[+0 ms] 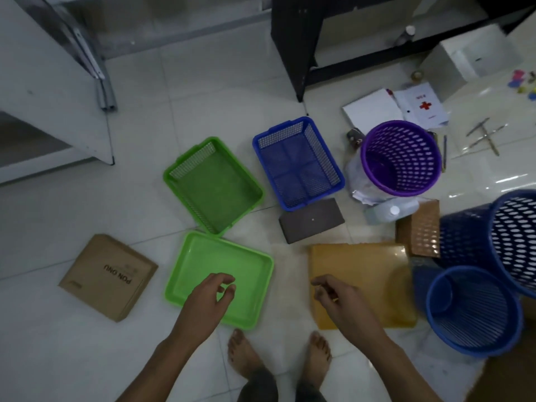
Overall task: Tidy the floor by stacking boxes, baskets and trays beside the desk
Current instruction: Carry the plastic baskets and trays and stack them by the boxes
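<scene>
A bright green tray (249, 265) lies on the floor in front of my feet. Behind it sit a green mesh basket (213, 184) and a blue mesh basket (298, 163). A flat brown cardboard box (107, 277) lies at the left, a dark box (311, 220) behind an orange tray (371, 274) at the right. My left hand (211, 297) hovers over the green tray, fingers loosely curled, holding nothing. My right hand (336, 297) hovers over the orange tray's near left corner, fingers loosely curled, empty.
A purple round basket (401, 158) stands at the right, with two blue round baskets (475, 309) nearer. A black desk frame (298, 47) stands behind, a white cabinet (43, 91) at the left. A copper textured box (420, 227), a bottle (391, 213), white booklets (374, 108) and tools lie scattered.
</scene>
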Demonstrator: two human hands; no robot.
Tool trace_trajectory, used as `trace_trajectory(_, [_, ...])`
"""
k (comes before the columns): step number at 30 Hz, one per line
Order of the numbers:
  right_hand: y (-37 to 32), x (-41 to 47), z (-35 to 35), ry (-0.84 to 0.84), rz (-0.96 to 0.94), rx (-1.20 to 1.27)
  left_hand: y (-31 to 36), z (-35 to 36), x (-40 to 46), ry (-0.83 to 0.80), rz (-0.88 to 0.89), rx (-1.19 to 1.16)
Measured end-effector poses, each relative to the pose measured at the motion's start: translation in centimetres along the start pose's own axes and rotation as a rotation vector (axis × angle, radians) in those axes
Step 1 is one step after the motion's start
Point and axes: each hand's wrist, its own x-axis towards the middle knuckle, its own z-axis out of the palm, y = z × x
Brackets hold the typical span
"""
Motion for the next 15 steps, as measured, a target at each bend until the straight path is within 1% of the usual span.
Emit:
trace_trajectory(5, [-2.3, 4.1, 4.7, -0.027, -0.045, -0.048, -6.4, -1.0, 0.2, 0.081, -0.102, -0.065])
trace_trajectory(8, [-3.6, 6.1, 7.0, -0.071, -0.063, -0.084, -9.7, -1.0, -0.5, 0.097, -0.171, -0.095])
trace_trajectory(11, [-5.0, 7.5, 8.2, -0.125, -0.101, -0.130, -11.7, -0.9, -1.7, 0.106, -0.224, -0.125])
trace_trajectory(15, [-6.3, 9.7, 8.6, -0.181, -0.142, -0.202, -12.7, -0.7, -2.5, 0.128, -0.299, -0.167])
